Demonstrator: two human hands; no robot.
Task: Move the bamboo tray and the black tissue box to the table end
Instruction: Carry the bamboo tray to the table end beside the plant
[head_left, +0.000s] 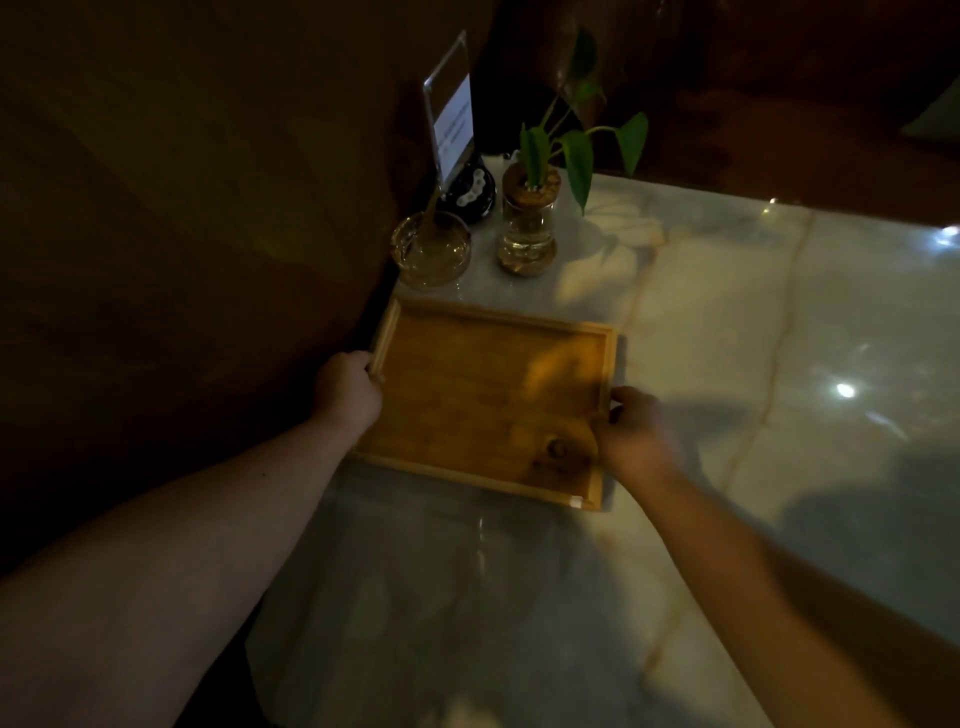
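Note:
The bamboo tray, rectangular with a raised rim and nothing in it, lies on the pale marble table near its far left corner. My left hand grips the tray's left rim. On the right rim near the front corner, my right hand holds on with its fingers curled over the edge. No black tissue box shows in this view.
Just beyond the tray stand a glass ashtray, a glass vase with a green plant, a small dark round object and an acrylic sign holder. A dark brown seat back runs along the table's left side.

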